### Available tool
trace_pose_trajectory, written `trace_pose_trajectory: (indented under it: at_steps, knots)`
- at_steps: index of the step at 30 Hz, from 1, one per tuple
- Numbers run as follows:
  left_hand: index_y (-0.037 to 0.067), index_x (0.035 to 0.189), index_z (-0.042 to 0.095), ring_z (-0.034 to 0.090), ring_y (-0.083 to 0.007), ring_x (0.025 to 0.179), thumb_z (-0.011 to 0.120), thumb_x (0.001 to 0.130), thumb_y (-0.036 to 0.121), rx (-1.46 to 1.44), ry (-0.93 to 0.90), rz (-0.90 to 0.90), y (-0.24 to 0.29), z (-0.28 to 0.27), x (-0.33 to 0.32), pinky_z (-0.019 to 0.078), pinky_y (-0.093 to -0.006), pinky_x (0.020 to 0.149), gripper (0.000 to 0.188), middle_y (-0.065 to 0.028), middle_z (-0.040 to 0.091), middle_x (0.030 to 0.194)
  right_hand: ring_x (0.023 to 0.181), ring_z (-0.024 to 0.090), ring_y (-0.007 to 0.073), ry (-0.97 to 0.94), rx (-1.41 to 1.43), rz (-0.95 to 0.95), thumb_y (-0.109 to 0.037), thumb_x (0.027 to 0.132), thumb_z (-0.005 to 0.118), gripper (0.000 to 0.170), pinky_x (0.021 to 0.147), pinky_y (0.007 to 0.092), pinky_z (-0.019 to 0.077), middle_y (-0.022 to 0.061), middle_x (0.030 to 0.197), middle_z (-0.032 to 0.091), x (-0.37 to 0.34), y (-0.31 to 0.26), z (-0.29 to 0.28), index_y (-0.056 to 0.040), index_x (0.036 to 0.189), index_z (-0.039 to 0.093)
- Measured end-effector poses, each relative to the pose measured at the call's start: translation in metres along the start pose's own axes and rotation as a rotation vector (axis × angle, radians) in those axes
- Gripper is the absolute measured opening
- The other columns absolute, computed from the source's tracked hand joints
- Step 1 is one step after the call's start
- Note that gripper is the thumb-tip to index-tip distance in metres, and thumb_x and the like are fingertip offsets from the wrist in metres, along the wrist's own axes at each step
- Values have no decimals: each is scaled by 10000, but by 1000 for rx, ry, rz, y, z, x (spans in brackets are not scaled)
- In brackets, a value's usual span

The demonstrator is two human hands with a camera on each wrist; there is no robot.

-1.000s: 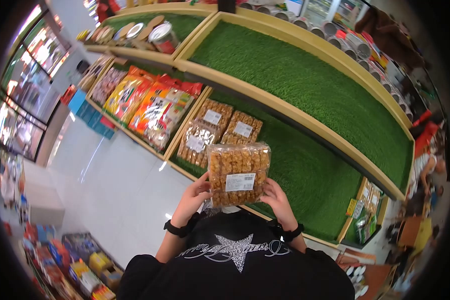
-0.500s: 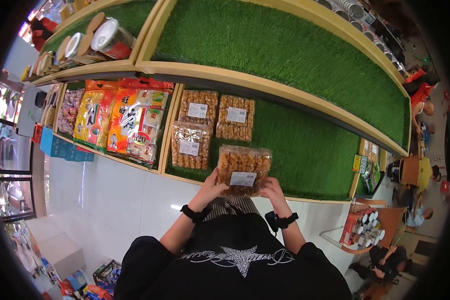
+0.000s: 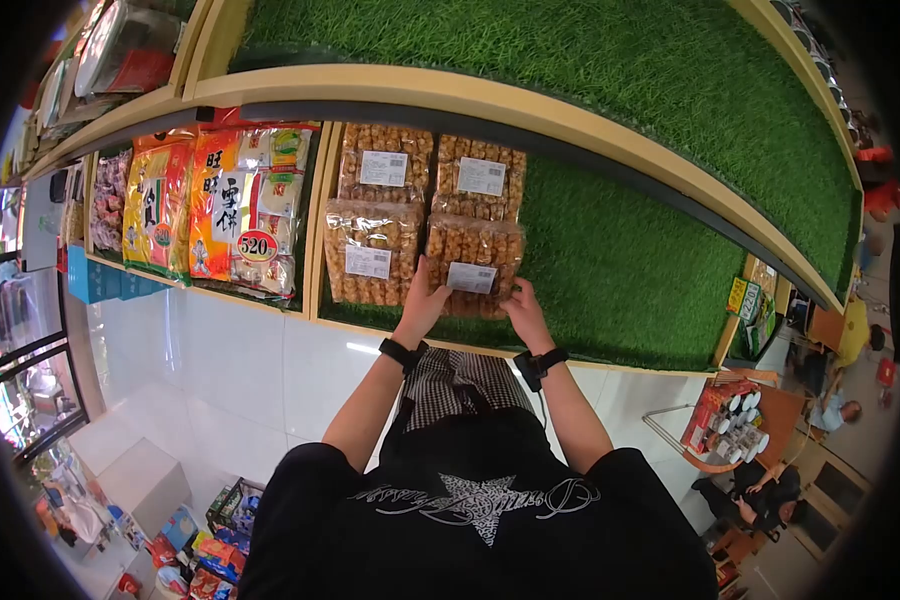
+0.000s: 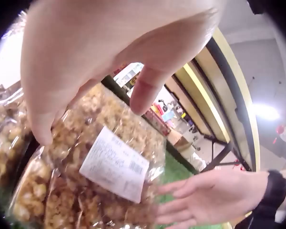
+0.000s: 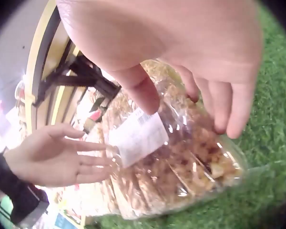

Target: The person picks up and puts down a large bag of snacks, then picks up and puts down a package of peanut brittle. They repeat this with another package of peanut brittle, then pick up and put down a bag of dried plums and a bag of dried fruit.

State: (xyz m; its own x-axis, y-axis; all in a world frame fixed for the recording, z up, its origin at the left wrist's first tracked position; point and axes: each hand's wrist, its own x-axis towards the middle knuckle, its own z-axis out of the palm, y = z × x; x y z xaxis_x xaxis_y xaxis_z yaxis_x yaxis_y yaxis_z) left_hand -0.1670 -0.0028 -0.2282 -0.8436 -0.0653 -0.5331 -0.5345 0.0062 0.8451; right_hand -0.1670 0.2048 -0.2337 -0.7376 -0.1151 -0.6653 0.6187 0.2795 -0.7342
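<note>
Head view: clear-wrapped pack of caramel-coloured snack bars (image 3: 480, 240) looked to be resting at the front of the green turf-lined shelf (image 3: 620, 265), just right of a matching pack (image 3: 368, 238). My left hand (image 3: 422, 304) and right hand (image 3: 527, 316) flanked it, fingers extended along its sides, neither clenched. Judged it light, fairly stiff, slippery outside, crumbly if squeezed; best hold: both side edges, light even pressure.

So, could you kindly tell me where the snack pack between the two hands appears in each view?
Head: the snack pack sits near the centre, slightly above.
Left wrist: the snack pack lies below and left of centre.
Right wrist: the snack pack spreads across the centre.
Shared landmark: the white label on it, also at and.
</note>
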Motion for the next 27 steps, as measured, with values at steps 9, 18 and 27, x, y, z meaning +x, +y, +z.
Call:
trace_pose_trajectory:
  at_steps: [9, 18, 27]
  knots:
    - [60, 1127, 491, 429, -349, 1053, 552, 723, 136, 606, 213, 285, 81, -68, -3, 366, -364, 876, 416, -203, 424, 1175, 1030, 475, 321, -33, -245, 52, -217, 811, 495, 655, 797, 384, 413, 254, 1146, 435, -7, -18, -6, -57, 1325, 121]
    - [223, 1151, 495, 272, -332, 1198, 605, 721, 373, 1298, 247, 523, 77, -85, 56, 164, -496, 983, 468, -144, 377, 1246, 569, 529, 259, 3, -250, 93, -268, 800, 496, 693, 499, 355, 403, 156, 746, 557, -2, -11, 4, -35, 1318, 99]
    - [197, 1054, 571, 359, -287, 1117, 629, 697, 351, 1245, 249, 590, 66, -96, 37, 195, -449, 973, 393, -90, 485, 1107, 1067, 446, 357, 175, -303, 158, -485, 782, 469, 744, 848, 403, 396, 240, 1202, 416, -9, -2, 30, -18, 1302, 214]
